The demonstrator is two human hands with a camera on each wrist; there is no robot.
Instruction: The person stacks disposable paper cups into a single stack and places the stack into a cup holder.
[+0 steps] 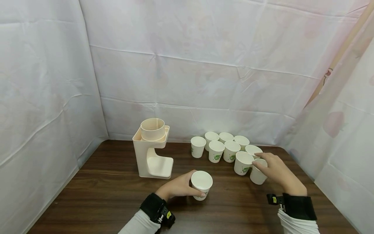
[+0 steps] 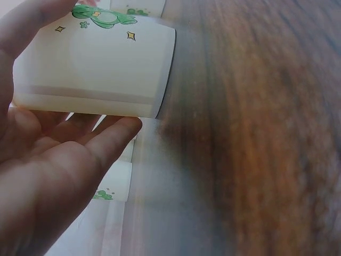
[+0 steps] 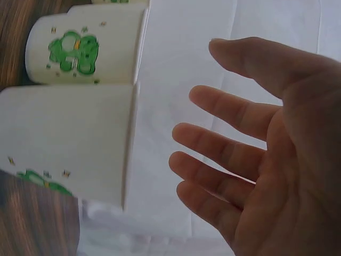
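Note:
My left hand [image 1: 184, 187] grips an upright white paper cup [image 1: 201, 180] around its side, thumb at the front. Seen from the left wrist, that cup [image 2: 101, 64] bears a green cartoon print, and its base is right by the wooden tabletop. Over on the right, my right hand [image 1: 276, 170] hovers above the nearest cup [image 1: 258, 175] of a group, its fingers spread and holding nothing. In the right wrist view, the fingers [image 3: 218, 149] are apart from the rim of a paper cup [image 3: 69, 138], with another printed cup [image 3: 85, 48] beside it.
A cream stand [image 1: 143, 159] with a round cup-like top [image 1: 153, 130] stands at the left of the dark wooden table [image 1: 111, 182]. Several more paper cups [image 1: 216, 151] stand in rows towards the back. White cloth [image 1: 187, 81] hangs behind and at both sides.

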